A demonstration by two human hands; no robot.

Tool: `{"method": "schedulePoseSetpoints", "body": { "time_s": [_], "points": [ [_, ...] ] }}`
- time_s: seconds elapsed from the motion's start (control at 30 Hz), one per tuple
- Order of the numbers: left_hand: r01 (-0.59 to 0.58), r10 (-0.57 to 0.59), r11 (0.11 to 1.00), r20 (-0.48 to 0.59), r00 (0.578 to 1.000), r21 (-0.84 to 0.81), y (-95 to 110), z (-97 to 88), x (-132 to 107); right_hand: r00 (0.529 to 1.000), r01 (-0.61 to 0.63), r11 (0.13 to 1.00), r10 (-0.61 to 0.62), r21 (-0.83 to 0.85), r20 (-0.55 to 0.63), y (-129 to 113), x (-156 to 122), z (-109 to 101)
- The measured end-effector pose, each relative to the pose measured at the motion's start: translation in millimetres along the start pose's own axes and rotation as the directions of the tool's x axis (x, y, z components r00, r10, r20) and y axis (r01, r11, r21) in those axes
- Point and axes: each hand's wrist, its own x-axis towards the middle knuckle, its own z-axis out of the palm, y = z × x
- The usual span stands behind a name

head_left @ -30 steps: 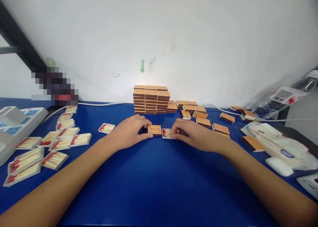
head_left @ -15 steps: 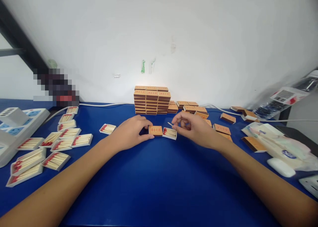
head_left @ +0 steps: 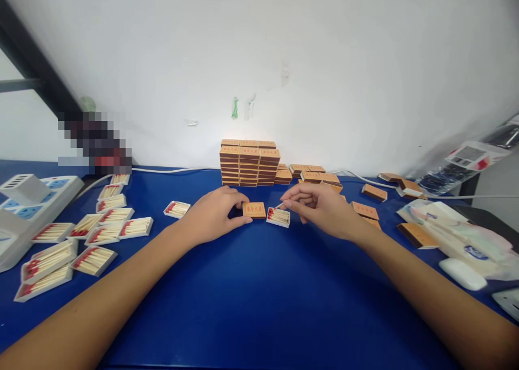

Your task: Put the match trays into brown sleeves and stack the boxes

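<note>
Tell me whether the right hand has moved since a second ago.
Yes. Judged against the matchbox stack, the right hand has moved upward in the picture, off the right end of the match tray.

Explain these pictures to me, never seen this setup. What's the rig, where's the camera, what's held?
There's no machine here: you're seeing one person's two bare hands. Every picture comes from a single camera worn on that person's head, looking forward and down.

The left hand holds an orange matchbox by its left end, on a blue table. The right hand pinches a thin pale stick, probably a match, by the far edge of a small white tray of red-tipped matches.

To the left are more filled trays and a white power strip. Toward the wall stands a stack of matchboxes; to the right lie loose matchboxes.
</note>
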Motion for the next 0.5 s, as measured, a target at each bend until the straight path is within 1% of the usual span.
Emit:
{"method": "schedulePoseSetpoints", "body": {
  "time_s": [0.07, 0.17, 0.23, 0.37, 0.5],
  "points": [
    [0.001, -0.001, 1.0, -0.016, 1.0, 0.003, -1.2, 0.5, 0.2, 1.0, 0.023, 0.996, -0.022, -0.087, 0.002, 0.5, -0.9, -0.8],
    [-0.005, 0.005, 1.0, -0.036, 0.999, 0.012, -3.1, 0.9, 0.5, 0.995, 0.082, 0.972, -0.092, -0.221, -0.039, 2.0, -2.3, -0.6],
    [-0.009, 0.01, 1.0, -0.041, 0.999, 0.016, -4.0, 0.9, 0.6, 0.993, 0.087, 0.97, -0.101, -0.229, -0.052, 2.7, -2.6, 0.1],
    [-0.01, 0.01, 1.0, -0.042, 0.999, 0.01, -3.2, 1.1, 0.5, 0.995, 0.058, 0.979, -0.073, -0.196, -0.067, 0.6, -2.7, 2.6],
    [0.014, -0.014, 1.0, -0.034, 0.999, 0.002, -1.3, 1.2, 0.2, 1.0, 0.002, 0.972, -0.006, -0.234, -0.016, -4.9, -4.4, 5.8]
  ]
}}
